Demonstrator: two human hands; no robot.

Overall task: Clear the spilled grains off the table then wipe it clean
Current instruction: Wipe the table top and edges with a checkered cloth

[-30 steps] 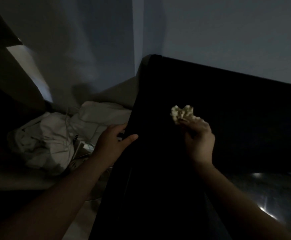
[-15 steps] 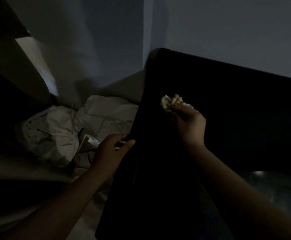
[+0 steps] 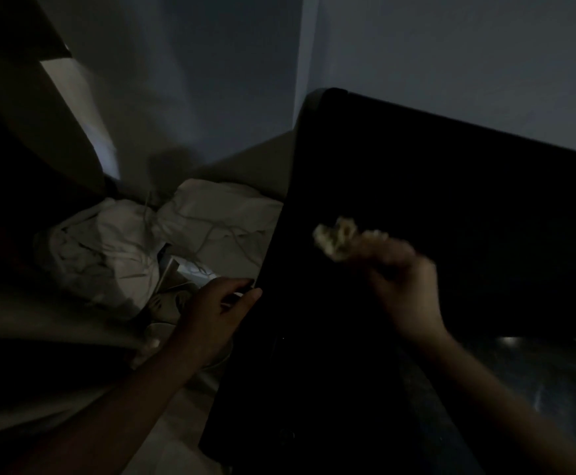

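Two hands: right fingers pinch a pale wad, left fingers curl loosely at the table edge.

Table: dark top, filled the right half of the view; very dim. Right hand: motion-blurred, over the table's middle, and pinched a pale crumpled wad that stuck out at its far left. Left hand: lay at the table's near left edge, thumb against it; grip unclear. White cloth bundle: lay left of the table, thin cords trailing over it. Grey wall: stood behind.
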